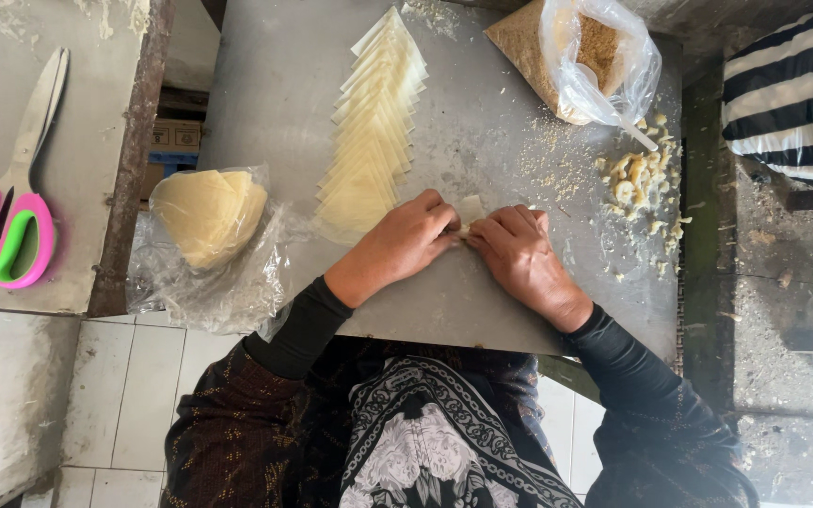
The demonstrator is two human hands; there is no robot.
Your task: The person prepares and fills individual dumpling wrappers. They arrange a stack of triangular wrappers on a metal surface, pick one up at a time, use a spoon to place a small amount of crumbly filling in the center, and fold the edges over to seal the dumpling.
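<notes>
both hands, left hand (405, 237) and right hand (519, 252), pinch a small pastry wrapper (469, 211) at frame centre on the steel table (265, 94); judgement: keep folds tight, edges aligned. fanned wrapper row (374, 132) lies just above.

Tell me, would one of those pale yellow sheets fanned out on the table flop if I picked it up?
Probably. The sheets look very thin and lie flat, overlapping, so one would likely droop. It should weigh almost nothing. It may tear easily: both hands fold a piece with fingertips only.
</notes>
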